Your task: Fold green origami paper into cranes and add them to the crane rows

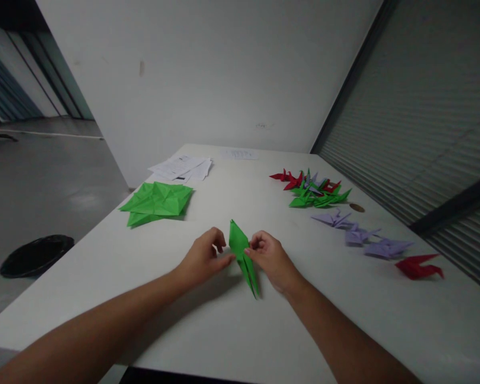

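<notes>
A narrow folded piece of green origami paper (239,241) is held just over the white table, one end pointed and the other split into two long legs. My right hand (272,258) pinches its right edge, thumb on the front face and fingers curled behind. On the other side is my left hand (204,256), its fingers bent and parted from the thumb. That thumb's tip reaches the paper's left edge; whether it presses on it I cannot tell.
Green unfolded sheets (158,200) lie at the left, with printed papers (180,168) behind. Red, green and purple paper cranes (312,189) are heaped at the back right. Purple cranes (388,247) and a red crane (418,266) line the right side. A black bin (36,256) stands on the floor.
</notes>
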Motion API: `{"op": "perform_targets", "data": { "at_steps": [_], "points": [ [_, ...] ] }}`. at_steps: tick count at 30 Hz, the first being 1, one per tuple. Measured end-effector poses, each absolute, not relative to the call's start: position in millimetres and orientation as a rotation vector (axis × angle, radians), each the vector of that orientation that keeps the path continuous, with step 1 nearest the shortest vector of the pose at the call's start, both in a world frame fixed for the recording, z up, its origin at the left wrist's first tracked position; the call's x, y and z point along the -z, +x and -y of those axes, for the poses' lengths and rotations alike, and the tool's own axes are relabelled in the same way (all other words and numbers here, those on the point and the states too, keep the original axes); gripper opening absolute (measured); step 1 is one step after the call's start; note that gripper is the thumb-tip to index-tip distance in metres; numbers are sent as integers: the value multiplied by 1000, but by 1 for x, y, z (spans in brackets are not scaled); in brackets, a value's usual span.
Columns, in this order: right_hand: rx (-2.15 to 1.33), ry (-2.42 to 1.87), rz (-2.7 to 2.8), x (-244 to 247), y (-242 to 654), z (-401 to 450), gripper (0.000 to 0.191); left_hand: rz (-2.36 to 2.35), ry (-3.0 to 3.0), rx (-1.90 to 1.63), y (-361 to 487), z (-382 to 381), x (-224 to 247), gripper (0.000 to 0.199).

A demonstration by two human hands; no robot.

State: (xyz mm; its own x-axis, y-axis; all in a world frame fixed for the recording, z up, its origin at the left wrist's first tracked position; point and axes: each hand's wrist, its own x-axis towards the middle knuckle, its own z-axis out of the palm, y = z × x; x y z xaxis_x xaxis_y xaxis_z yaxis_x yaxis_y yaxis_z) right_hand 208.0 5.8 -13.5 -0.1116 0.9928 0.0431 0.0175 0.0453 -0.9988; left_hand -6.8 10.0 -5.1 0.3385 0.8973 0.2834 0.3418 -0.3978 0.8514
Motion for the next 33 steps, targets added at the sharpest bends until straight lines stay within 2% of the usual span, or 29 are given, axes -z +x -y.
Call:
{"op": "perform_targets", "data": {
  "at_steps": [2, 5, 10, 15, 20, 27, 33],
  "points": [
    [-1211, -1089, 1270, 13, 202, -5, 32, -986, 1538, -1028, -2, -11, 8, 44],
    [-1186, -1044, 1234, 14, 194, -3, 32, -830, 1230, -975, 5, -12, 12, 51],
    [-1210, -1039, 1240, 18, 187, -1, 34, -830, 1087, -1043, 7, -13, 17, 47],
    [-1373, -976, 1165, 18, 187, 0, 35, -817, 1027, -1131, 5, -13, 17, 50],
    [-1460, -926, 1147, 16, 189, 1, 34, -833, 1044, -1176, 5, -14, 15, 42],
    [-1391, -976, 1241, 20, 187, 1, 33, -854, 1153, -1178, 8, -11, 13, 36],
    [-1142, -1110, 1359, 22, 185, 3, 25, -911, 1268, -1089, 8, -12, 19, 28]
  ]
}}
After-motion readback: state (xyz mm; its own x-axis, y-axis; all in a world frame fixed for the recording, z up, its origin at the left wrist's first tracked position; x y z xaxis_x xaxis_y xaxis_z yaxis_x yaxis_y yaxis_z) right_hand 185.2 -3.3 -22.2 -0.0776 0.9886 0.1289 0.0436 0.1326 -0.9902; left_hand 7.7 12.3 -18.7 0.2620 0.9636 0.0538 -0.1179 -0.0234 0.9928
